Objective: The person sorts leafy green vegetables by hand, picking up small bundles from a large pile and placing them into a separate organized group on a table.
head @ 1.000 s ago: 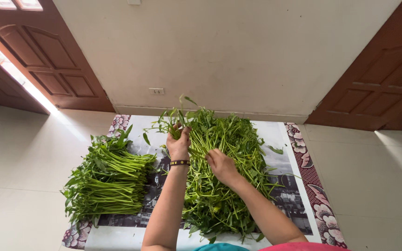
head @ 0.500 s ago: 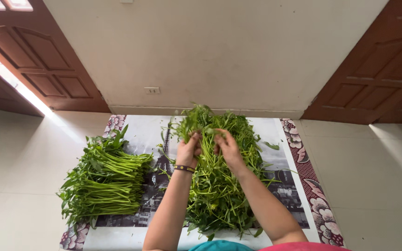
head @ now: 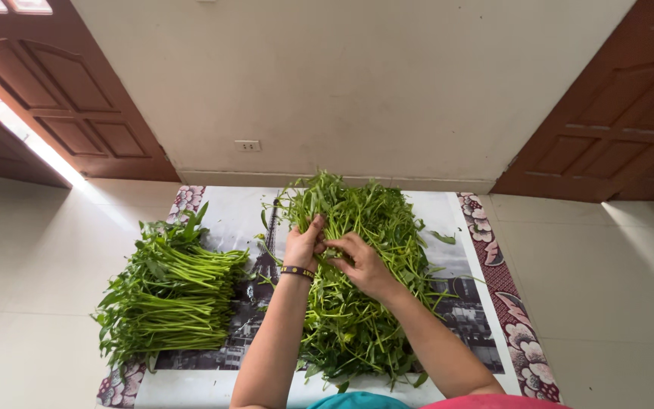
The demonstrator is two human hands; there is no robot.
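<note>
Over the loose greens [head: 357, 303], left hand [head: 302, 246] and right hand [head: 363, 263], fingers pinching stems.

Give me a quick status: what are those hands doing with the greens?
Left hand and right hand together, pinching stems atop loose greens pile. Neat stacked bundle lies left on the mat. Nothing in the way.

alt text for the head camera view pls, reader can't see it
Seen from above, a person's left hand and right hand pinch stems together in a loose heap of leafy greens on a printed floor mat. A tidier stack of greens lies to the left.
</note>
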